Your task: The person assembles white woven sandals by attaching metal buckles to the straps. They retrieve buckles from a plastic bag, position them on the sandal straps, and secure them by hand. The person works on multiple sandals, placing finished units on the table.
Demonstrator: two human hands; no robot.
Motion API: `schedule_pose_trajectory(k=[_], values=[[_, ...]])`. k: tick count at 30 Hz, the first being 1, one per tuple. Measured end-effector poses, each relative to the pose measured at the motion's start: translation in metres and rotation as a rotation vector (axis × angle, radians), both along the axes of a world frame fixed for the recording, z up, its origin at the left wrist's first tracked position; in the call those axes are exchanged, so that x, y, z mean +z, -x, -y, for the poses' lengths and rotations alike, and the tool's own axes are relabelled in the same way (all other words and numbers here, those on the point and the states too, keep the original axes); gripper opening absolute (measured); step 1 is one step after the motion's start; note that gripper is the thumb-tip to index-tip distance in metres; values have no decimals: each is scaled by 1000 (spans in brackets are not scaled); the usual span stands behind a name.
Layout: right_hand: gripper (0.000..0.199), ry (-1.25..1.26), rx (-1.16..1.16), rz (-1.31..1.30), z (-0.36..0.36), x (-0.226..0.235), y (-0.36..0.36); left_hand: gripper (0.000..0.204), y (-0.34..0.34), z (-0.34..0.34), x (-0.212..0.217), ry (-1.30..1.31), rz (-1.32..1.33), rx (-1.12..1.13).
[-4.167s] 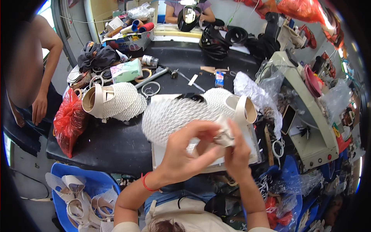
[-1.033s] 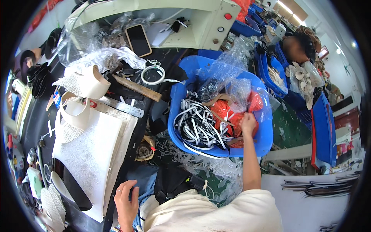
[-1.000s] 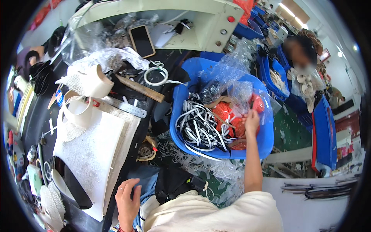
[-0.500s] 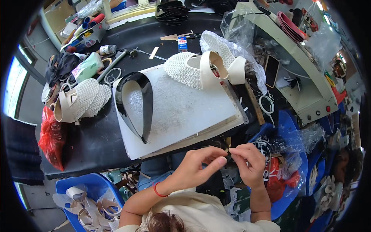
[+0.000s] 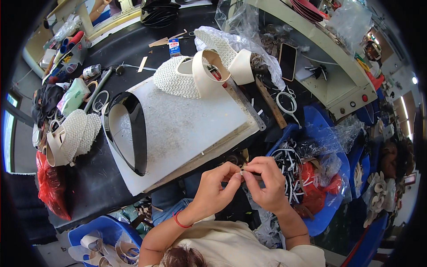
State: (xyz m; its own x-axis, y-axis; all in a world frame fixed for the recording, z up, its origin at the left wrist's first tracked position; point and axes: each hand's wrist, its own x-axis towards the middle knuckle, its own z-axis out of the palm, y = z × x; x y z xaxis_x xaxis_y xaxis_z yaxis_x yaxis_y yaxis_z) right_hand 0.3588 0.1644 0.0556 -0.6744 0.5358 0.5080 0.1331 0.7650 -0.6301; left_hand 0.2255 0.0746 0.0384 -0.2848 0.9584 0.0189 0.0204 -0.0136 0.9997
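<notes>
1. Two red and blue things sit furthest left: a red plastic bag [image 5: 52, 187] hanging off the bench [image 5: 95, 187] edge at nine o'clock, and a blue bin of cream straps [image 5: 104, 242] at seven o'clock.
2. Next, a white mesh shoe upper [image 5: 73, 138] lies on the dark bench, with a black oval hoop [image 5: 129, 131] resting on the white cutting board [image 5: 187, 124] just beside it.
3. At twelve o'clock, more mesh uppers with cream bands [image 5: 200, 71] sit on the board's far edge, a metal ruler [image 5: 244, 104] running down from them.
4. The left hand [image 5: 213, 191], at six o'clock below the board's near edge, has its thumb and forefinger closed on a small pale piece [image 5: 243, 170].
5. The right hand [image 5: 267, 184] meets it, fingertips pinched on the same piece, so both hands are together at the person's lap.
6. A second ago the right hand was deep in the blue tub of black and white cords [image 5: 307, 178] at four o'clock and the left hung idle; now both are back at centre, which suggests the piece was fetched and fine finger work on it has begun.
</notes>
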Motion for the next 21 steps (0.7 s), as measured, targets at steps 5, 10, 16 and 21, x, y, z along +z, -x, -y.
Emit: schedule_pose_trajectory(k=[5,10,16,21], values=[[24,-289,105,106,-14,3,-6,8,-4,-1,-2,-20,-144,88],[25,-300,144,198,-14,2,-11,10,-4,-3,1,-123,-553,61],[19,-157,-18,28,-2,-18,-10,6,-13,-8,-6,-52,-277,104],[17,157,-411,311,-42,-35,-61,7,-4,-13,-18,60,62,115]])
